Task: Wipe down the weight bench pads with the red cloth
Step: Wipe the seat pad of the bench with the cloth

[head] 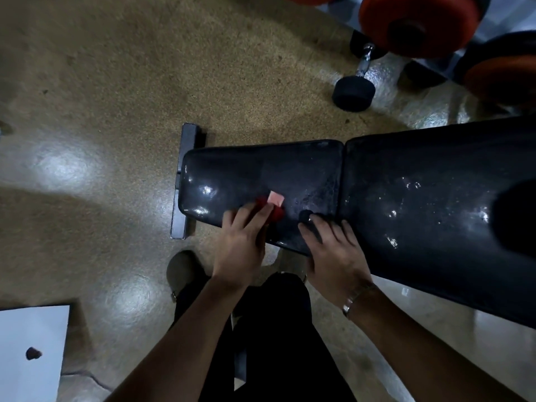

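A black weight bench lies across the view, with a small seat pad (pixel 261 172) on the left and a long back pad (pixel 429 204) on the right; both shine wet. My left hand (pixel 242 245) presses a red cloth (pixel 277 211) with a pale tag onto the seat pad's near edge. The fingers cover most of the cloth. My right hand (pixel 336 250) rests flat on the seat pad's near right corner, beside the gap between the pads, with fingers spread and nothing in them.
A black dumbbell (pixel 355 88) lies on the speckled floor behind the bench. Orange weight plates (pixel 417 21) sit at the top right. The bench's foot bar (pixel 184 181) sticks out left. A white sheet (pixel 32 352) lies at the lower left. My legs stand below the bench.
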A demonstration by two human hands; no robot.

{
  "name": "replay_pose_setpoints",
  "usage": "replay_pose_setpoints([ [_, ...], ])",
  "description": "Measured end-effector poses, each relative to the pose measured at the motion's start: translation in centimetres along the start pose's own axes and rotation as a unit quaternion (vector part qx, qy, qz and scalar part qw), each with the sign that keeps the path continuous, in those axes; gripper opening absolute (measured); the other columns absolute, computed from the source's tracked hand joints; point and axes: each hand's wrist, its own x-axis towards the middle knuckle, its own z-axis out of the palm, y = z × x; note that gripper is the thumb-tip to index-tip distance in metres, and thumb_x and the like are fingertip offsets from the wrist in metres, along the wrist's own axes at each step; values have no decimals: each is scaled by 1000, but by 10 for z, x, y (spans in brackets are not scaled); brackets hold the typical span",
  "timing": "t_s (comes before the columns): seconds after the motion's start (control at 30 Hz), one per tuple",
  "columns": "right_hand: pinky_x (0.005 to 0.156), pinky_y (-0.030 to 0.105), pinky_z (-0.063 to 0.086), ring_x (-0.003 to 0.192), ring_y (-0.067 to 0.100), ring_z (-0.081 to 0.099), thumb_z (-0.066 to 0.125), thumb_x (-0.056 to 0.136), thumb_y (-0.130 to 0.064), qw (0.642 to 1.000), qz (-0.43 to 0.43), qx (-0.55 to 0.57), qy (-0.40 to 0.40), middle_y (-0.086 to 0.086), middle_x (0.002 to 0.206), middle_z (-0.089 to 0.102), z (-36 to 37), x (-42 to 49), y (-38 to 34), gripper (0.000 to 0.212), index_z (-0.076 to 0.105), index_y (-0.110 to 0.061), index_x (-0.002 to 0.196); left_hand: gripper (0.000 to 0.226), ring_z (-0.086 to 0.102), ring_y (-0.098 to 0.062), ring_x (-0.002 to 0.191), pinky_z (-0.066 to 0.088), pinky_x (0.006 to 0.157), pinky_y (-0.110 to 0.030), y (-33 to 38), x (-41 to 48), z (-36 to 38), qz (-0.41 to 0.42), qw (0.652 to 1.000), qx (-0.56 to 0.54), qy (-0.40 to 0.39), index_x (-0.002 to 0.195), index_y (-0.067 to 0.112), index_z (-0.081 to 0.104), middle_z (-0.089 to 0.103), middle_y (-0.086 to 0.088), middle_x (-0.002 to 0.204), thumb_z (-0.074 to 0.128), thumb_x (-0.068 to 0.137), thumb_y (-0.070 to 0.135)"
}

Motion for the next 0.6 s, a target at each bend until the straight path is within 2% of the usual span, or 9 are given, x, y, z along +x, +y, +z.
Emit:
replay_pose_setpoints([
  [0.07, 114, 58, 36, 129, 32, 54, 68, 76, -31, 1000, -6, -3, -11, 12, 147, 51, 0, -2, 4, 64, 58, -15, 138, 54, 56, -36, 110, 52, 93, -46, -14, -17, -3, 46, 998, -3, -40, 136, 19, 66, 62, -7, 136, 75, 85, 3],
  [0.13, 116, 58, 33, 131, 31, 53, 60, 79, -35, 1000, -15, -3, -21, 11, 150, 48, 0, -3, 7, 66, 54, -16, 141, 61, 56, -37, 115, 52, 97, -47, -30, -29, -11, 59, 996, 7, -70, 136, 21, 66, 60, -5, 140, 78, 80, 1],
  [0.2, 119, 57, 30, 134, 30, 50, 46, 79, -40, 999, -17, 12, -30, 10, 154, 44, 0, -5, 7, 70, 50, -16, 145, 59, 57, -36, 116, 54, 95, -46, -39, -30, -16, 32, 997, 13, -63, 134, 22, 67, 61, -5, 138, 80, 80, 3],
  [0.27, 120, 57, 27, 136, 31, 47, 37, 77, -43, 999, -15, 26, -36, 9, 155, 42, 0, -5, 6, 74, 48, -17, 146, 45, 59, -36, 110, 55, 91, -49, -35, -21, -15, -6, 1000, 10, -28, 133, 21, 67, 64, -7, 131, 74, 90, 12],
  [0.33, 121, 57, 24, 139, 31, 44, 52, 79, -39, 999, -11, 34, -40, 9, 156, 40, 0, -4, 4, 72, 47, -17, 147, 39, 58, -36, 108, 53, 92, -48, -16, -7, -11, -55, 998, 7, 3, 136, 19, 65, 63, -10, 130, 65, 96, 19],
  [0.4, 122, 56, 22, 141, 32, 42, 66, 77, -31, 998, -3, 43, -43, 8, 157, 40, 1, -3, 1, 74, 46, -18, 147, 39, 56, -37, 110, 52, 92, -46, 6, 7, -5, -87, 996, -1, 17, 137, 17, 64, 60, -12, 133, 63, 99, 17],
  [0.5, 121, 56, 24, 141, 31, 41, 67, 77, -28, 998, 7, 47, -39, 7, 156, 41, -1, -2, 0, 73, 47, -18, 146, 42, 55, -35, 108, 55, 85, -43, 19, 7, 2, -41, 999, 3, -12, 137, 18, 65, 59, -12, 132, 69, 95, 13],
  [0.6, 122, 55, 22, 143, 31, 40, 65, 79, -30, 998, 3, 44, -47, 7, 158, 39, -3, -1, 2, 73, 45, -19, 148, 45, 58, -35, 106, 57, 84, -46, -7, -12, -4, 9, 999, 7, -34, 132, 20, 69, 62, -10, 126, 75, 89, 8],
])
